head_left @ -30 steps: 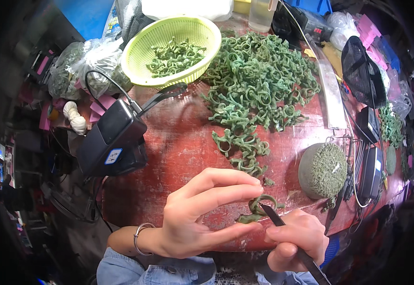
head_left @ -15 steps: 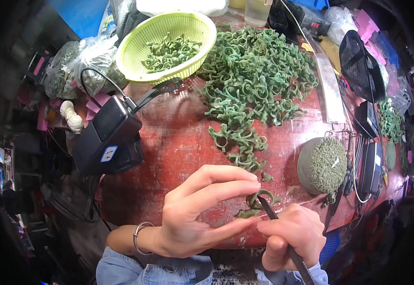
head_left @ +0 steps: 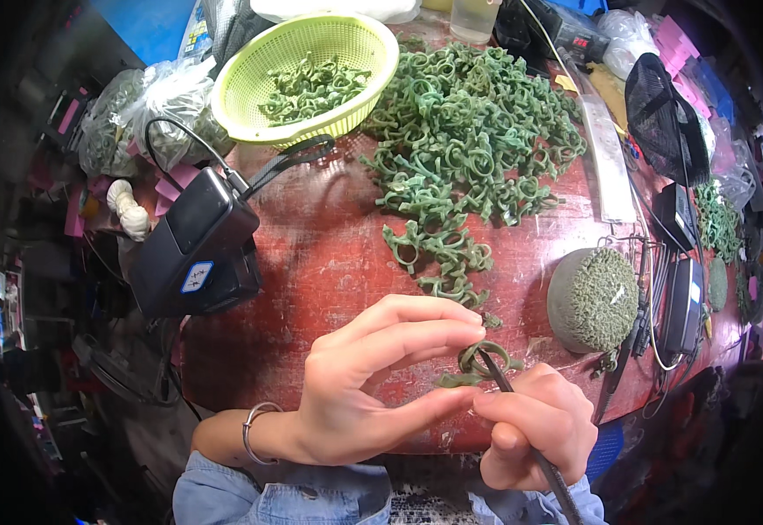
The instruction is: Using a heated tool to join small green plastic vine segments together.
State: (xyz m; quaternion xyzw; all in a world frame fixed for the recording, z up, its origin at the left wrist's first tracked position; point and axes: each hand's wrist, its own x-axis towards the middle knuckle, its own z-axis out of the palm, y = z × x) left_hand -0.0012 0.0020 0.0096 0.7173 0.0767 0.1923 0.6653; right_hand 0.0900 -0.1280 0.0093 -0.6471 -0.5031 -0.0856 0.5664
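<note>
My left hand (head_left: 372,376), a bangle on its wrist, holds a small green wax-like ring (head_left: 466,360) between its fingertips and thumb. The ring has a flat green stub on its lower side. My right hand (head_left: 543,429) is wrapped round a slim black pen-shaped tool (head_left: 553,483), whose tip reaches into or against the ring's loop; exactly where it touches is hard to make out. Just beyond my left fingertips, a trail of similar green rings (head_left: 451,254) runs up to a large heap of them (head_left: 477,131).
A yellow-green basket (head_left: 233,114) with more rings stands at the back left. A black device with a strap (head_left: 198,236) sits left. To the right are a round green block (head_left: 593,300), a white strip (head_left: 607,166) and cables on the red table (head_left: 311,271).
Both hands keep their grips, with only a slight shift of the ring and tool tip. The view has tilted a little.
</note>
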